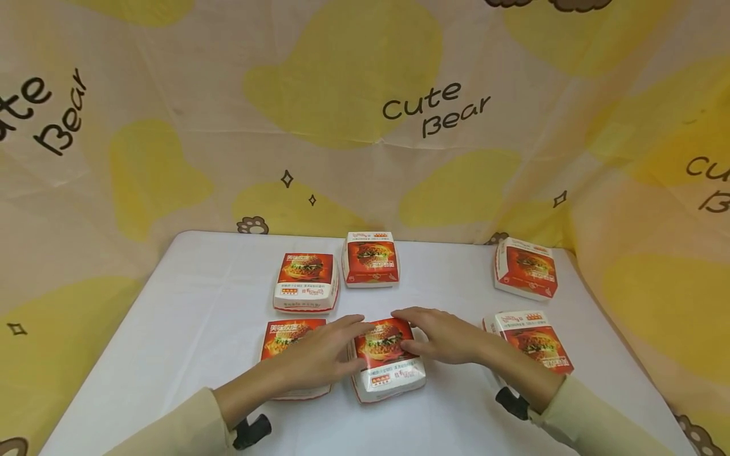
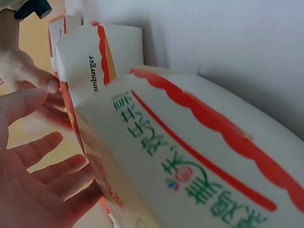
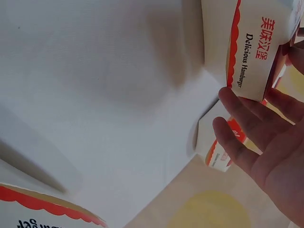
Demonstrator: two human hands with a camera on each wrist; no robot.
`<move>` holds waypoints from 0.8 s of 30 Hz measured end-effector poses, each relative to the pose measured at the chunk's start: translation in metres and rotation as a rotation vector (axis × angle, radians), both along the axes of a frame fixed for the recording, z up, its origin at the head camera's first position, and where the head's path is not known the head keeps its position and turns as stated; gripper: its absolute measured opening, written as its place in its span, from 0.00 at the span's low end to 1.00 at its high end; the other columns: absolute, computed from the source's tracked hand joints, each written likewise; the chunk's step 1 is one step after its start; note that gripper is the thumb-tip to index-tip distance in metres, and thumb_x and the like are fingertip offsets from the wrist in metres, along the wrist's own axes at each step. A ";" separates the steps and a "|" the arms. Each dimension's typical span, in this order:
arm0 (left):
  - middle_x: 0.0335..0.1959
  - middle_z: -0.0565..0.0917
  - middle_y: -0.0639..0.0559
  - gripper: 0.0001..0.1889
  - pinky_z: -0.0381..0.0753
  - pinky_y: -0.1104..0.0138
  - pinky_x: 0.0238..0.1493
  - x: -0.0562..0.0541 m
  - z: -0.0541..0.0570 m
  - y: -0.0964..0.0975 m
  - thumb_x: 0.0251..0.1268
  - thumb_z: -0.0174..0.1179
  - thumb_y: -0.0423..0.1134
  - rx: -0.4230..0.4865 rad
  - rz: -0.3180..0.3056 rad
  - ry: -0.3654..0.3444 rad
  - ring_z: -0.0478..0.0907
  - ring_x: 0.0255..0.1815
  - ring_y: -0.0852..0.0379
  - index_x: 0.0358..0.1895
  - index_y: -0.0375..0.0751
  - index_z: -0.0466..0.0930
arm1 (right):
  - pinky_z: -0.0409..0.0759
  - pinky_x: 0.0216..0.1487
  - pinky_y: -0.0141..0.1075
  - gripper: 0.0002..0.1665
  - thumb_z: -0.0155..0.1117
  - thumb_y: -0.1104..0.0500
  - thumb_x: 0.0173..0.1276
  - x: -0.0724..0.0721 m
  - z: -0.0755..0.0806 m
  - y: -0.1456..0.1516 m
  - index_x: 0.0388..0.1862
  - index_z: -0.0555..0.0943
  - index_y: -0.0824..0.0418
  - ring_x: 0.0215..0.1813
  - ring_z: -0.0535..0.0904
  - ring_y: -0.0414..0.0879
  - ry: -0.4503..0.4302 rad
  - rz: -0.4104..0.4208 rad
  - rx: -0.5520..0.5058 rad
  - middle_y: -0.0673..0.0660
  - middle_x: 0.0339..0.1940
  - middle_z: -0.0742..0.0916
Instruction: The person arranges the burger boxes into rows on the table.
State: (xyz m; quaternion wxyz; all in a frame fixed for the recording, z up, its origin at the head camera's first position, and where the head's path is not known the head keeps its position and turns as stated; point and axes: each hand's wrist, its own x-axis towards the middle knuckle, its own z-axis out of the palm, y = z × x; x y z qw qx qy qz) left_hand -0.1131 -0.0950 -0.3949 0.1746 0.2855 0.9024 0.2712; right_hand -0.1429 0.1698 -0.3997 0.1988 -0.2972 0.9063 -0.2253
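Observation:
A red and white hamburger box (image 1: 388,358) with a burger picture on its lid sits slightly turned at the front middle of the table. My right hand (image 1: 445,335) is at its right side, fingers extended by the far right corner and thumb over the lid; in the right wrist view its fingertips (image 3: 227,97) are at the box's edge. On the other side, my left hand (image 1: 322,354) reaches over a neighbouring hamburger box (image 1: 285,335) and partly hides it. Its fingers look spread and loose in the left wrist view, near the middle box's left edge; contact is unclear.
Behind stand two more hamburger boxes, one at the back left (image 1: 305,283) and one at the back middle (image 1: 371,259). On the right are a far box (image 1: 525,269) and a nearer box (image 1: 533,342), partly under my right forearm. A patterned cloth (image 1: 342,76) hangs behind the white table (image 1: 188,304).

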 end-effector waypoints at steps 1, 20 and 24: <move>0.73 0.68 0.43 0.31 0.73 0.42 0.62 -0.001 0.000 0.000 0.65 0.65 0.50 0.000 0.002 0.002 0.69 0.70 0.42 0.70 0.47 0.72 | 0.72 0.66 0.54 0.34 0.63 0.48 0.72 0.000 -0.001 0.001 0.72 0.70 0.60 0.68 0.73 0.53 -0.004 -0.001 -0.002 0.57 0.69 0.77; 0.76 0.62 0.46 0.31 0.74 0.44 0.62 0.000 -0.008 0.000 0.66 0.64 0.50 0.029 0.001 -0.048 0.64 0.73 0.44 0.72 0.53 0.70 | 0.75 0.62 0.55 0.35 0.65 0.44 0.70 0.000 -0.003 0.002 0.70 0.72 0.59 0.65 0.76 0.53 0.013 -0.020 0.000 0.57 0.66 0.79; 0.78 0.57 0.45 0.32 0.73 0.43 0.62 0.004 -0.008 -0.002 0.67 0.63 0.50 0.048 0.000 -0.058 0.63 0.74 0.44 0.74 0.55 0.67 | 0.74 0.63 0.56 0.35 0.65 0.44 0.70 0.000 -0.003 0.002 0.70 0.72 0.60 0.66 0.75 0.54 0.006 -0.024 -0.001 0.57 0.66 0.79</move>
